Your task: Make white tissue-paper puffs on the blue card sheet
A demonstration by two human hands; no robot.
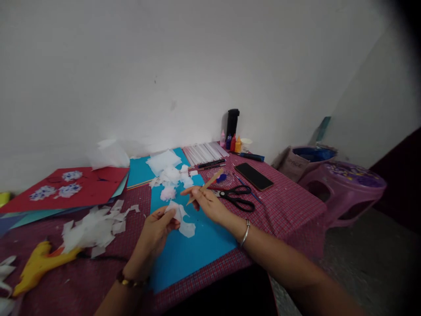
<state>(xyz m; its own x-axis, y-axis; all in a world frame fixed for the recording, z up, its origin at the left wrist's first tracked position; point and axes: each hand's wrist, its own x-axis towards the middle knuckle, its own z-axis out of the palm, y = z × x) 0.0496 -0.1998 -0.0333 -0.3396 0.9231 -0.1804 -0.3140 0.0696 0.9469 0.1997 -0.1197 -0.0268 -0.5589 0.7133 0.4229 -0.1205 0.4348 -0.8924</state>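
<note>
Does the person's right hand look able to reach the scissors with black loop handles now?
Probably yes: the black-handled scissors lie beside the right hand, and nothing seems to cover their loops. But that hand holds a flat, pale brown stick, which it may need to put down first.

Blurred capitals (pixel 295 165) on the pinkish container (pixel 295 173) at right appear to read "PAGE".

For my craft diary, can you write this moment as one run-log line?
left hand: holds thin white paper piece | right hand: holds long tan wooden-looking stick | underneath: flat bright-blue sheet
</note>
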